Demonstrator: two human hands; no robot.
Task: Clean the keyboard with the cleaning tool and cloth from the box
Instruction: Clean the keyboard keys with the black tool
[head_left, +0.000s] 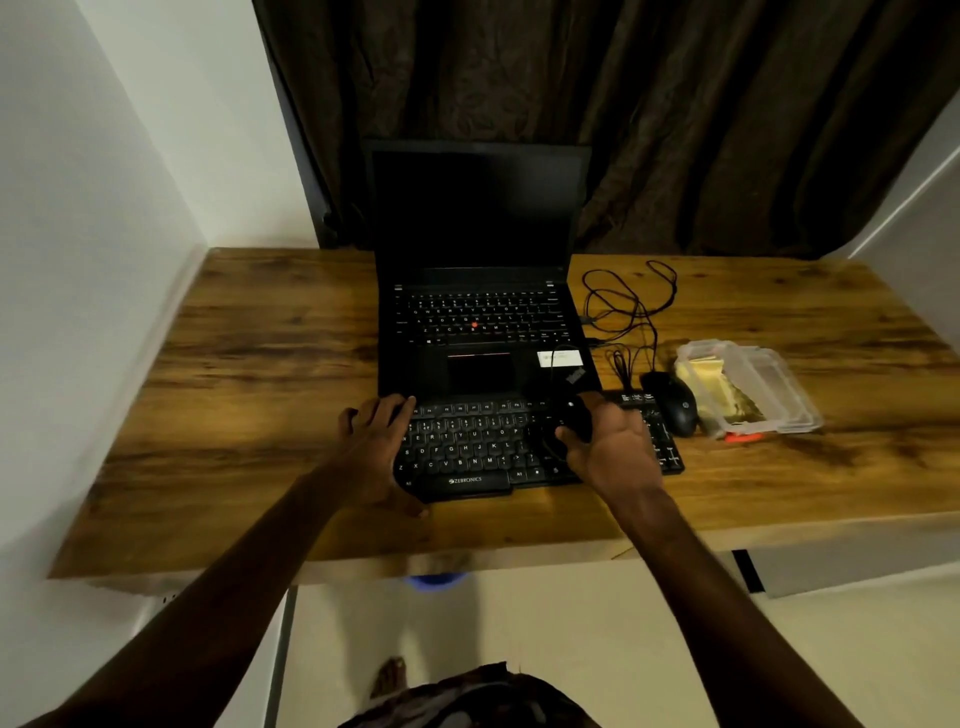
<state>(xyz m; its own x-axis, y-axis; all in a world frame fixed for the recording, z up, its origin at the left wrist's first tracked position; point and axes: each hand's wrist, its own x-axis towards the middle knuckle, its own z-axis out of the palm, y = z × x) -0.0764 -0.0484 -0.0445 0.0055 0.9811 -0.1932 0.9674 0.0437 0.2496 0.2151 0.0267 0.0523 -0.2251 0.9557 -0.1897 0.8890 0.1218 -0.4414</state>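
Black keyboard (467, 447) lay at six o'clock on the desk (260, 364), left hand (374, 447) pressing its nine o'clock end with spread fingers, right hand (608, 447) clamped round the cleaning tool (574, 418) over its three o'clock keys; brushing seemed the step in hand, steady row-wise strokes next.

Brown wooden desk (260, 364) carried everything. Open black laptop (478, 322) sat at its back middle; black plastic keyboard (467, 447) lay just before it. Black oval mouse (672, 402) lay just right of keyboard, tangled black cables (623, 306) behind mouse. Clear plastic box (779, 379) stood right of mouse, yellow folded cloth (701, 376) in it. Left hand (379, 441) rested on keyboard's left end; right hand (608, 447) held black rounded cleaning tool (571, 415) over its right part.
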